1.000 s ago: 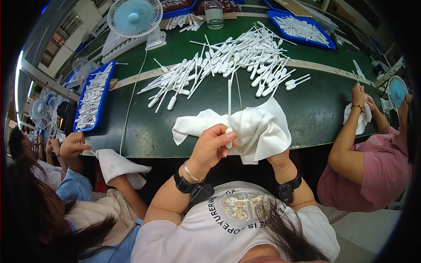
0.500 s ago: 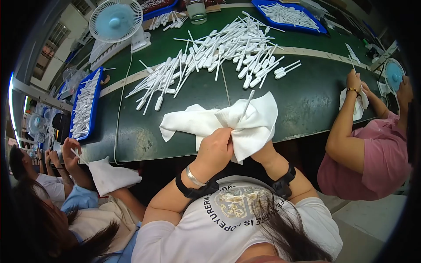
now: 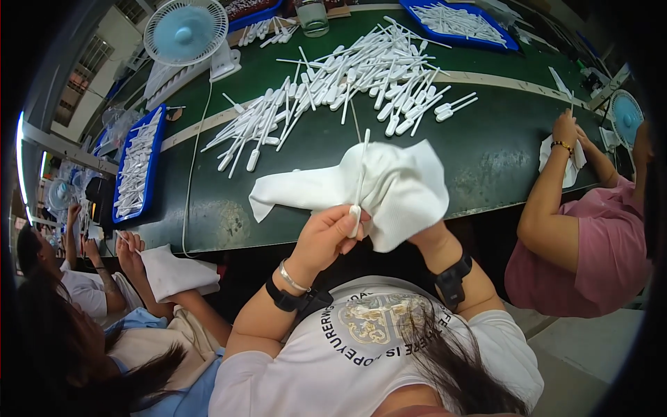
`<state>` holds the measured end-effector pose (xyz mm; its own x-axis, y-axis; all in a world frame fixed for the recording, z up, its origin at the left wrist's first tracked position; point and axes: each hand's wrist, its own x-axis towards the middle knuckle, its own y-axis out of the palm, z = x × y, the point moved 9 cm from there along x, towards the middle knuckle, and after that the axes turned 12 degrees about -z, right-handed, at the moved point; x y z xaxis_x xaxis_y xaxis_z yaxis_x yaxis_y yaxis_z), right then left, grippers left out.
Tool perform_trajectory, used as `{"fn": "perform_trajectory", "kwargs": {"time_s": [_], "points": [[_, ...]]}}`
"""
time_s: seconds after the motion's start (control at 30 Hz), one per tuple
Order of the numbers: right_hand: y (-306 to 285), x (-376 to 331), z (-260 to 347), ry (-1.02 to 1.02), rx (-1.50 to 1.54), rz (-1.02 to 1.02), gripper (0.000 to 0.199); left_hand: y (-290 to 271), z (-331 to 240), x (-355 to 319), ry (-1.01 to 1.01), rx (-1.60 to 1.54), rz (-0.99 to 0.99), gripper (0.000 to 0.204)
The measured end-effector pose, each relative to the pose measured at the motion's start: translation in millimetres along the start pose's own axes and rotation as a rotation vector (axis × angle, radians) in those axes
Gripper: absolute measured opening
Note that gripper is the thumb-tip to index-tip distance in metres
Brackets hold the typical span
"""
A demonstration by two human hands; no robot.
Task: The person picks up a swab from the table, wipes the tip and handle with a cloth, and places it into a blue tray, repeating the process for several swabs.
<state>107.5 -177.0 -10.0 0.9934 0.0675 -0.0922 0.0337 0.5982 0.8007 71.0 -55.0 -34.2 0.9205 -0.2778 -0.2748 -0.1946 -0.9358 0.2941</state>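
My left hand pinches the broad end of a white plastic stick between thumb and fingers. The stick points up and away, in front of a white cloth. That cloth drapes over my right hand, hiding its fingers; only the wrist shows below it. One long fold of the cloth trails left over the table. Beyond the cloth lies a loose heap of similar white sticks, each slim with one wide, paddle-like end.
A blue tray of sticks stands at the left; another blue tray is at the far right. A fan, its cable and a glass jar are on the green table. Co-workers with cloths sit on both sides.
The stick has come out of the cloth's folds into my left hand, which has shifted slightly left. The cloth has opened out over my right hand.
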Motion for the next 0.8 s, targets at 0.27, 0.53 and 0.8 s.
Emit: {"fn": "perform_trajectory", "kwargs": {"time_s": [0.27, 0.53, 0.8], "points": [[0.0, -16.3, -48.6, 0.241, -0.171, 0.290, 0.039, 16.9, 9.4, -2.2, -0.131, -0.331, 0.178, 0.032], [-75.5, 5.6, -44.6, -0.076, -0.228, -0.083, 0.030, 20.5, 19.6, -9.4, -0.245, -0.311, 0.237, 0.030], [-25.7, 8.2, -12.1, -0.082, 0.147, -0.070, 0.034, 8.0, 20.7, -15.9, -0.269, -0.399, 0.324, 0.031]]}}
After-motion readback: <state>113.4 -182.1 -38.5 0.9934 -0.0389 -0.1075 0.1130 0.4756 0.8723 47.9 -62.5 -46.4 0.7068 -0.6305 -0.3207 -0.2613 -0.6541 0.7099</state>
